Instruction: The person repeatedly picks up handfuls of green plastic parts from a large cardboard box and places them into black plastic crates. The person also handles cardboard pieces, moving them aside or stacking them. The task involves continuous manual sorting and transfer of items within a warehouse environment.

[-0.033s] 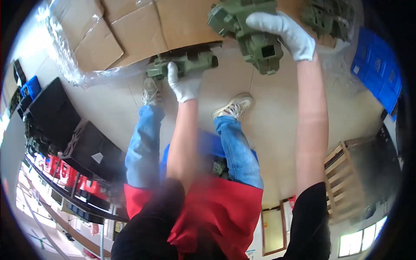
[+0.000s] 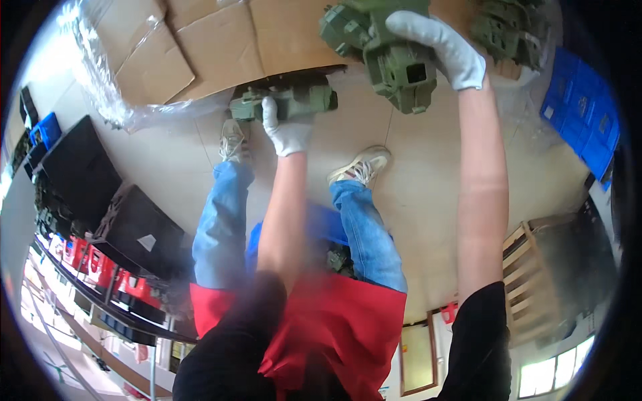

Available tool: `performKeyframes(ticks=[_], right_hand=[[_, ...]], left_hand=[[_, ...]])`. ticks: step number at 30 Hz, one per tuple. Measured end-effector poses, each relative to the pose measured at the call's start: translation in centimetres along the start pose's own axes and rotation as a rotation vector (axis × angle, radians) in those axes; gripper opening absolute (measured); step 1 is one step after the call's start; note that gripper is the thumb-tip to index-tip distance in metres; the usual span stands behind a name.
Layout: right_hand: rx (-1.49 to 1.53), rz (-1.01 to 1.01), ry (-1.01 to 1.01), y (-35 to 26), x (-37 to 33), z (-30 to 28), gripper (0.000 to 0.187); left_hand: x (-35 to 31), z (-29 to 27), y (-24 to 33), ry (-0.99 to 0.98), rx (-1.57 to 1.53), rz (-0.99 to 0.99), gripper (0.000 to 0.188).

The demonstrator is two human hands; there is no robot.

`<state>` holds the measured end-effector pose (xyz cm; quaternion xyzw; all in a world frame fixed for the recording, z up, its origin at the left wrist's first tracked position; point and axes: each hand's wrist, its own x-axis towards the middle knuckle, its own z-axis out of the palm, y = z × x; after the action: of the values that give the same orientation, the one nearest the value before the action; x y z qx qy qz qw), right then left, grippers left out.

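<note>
My left hand (image 2: 286, 132), in a white glove, is closed around a long olive-green moulded housing (image 2: 301, 100) with a round end at its right, close to the edge of a cardboard sheet. Farther up and to the right, my gloved right hand (image 2: 445, 50) grips a bulkier olive-green moulded part (image 2: 404, 70) from its right side. That part has a square opening and ribbed edges; the upper frame edge cuts it off. Whether it is one piece or two pressed together, I cannot tell. Most of my fingers are hidden behind the parts.
Brown cardboard (image 2: 221, 47) edged with clear plastic wrap (image 2: 93, 73) lies ahead. More green parts (image 2: 508, 30) sit at the far right, near a blue crate (image 2: 582, 107). Behind my legs is a blue bin (image 2: 324, 224). Black boxes (image 2: 144, 230) stand left, a wooden pallet (image 2: 528, 281) right.
Both hands keep their grip. The right-hand part has shifted very slightly upward, and the left-hand housing has tilted a little; the whole view has moved slightly.
</note>
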<state>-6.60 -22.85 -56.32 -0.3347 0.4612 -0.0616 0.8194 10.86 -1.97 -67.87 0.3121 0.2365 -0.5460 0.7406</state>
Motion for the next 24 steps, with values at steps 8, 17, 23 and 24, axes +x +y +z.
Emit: performKeyframes(ticks=[8, 17, 23, 24], right_hand=[[-0.367, -0.119, -0.133, 2.4, 3.3, 10.7, 0.052], [-0.260, -0.050, -0.026, 5.2, 2.4, 10.8, 0.066], [-0.163, 0.045, 0.043, 5.7, -1.5, 12.0, 0.060], [-0.102, 0.040, 0.023, 5.1, -2.0, 13.4, 0.059]], left_hand=[[1.1, -6.0, 1.2, 0.006, -0.062, 0.042, 0.058], [0.6, -2.0, 1.6, 0.072, -0.098, 0.160, 0.062], [-4.2, 1.6, 6.1, -0.185, -0.177, 0.006, 0.061], [-5.2, 1.3, 7.2, -0.133, -0.202, 0.025, 0.065]])
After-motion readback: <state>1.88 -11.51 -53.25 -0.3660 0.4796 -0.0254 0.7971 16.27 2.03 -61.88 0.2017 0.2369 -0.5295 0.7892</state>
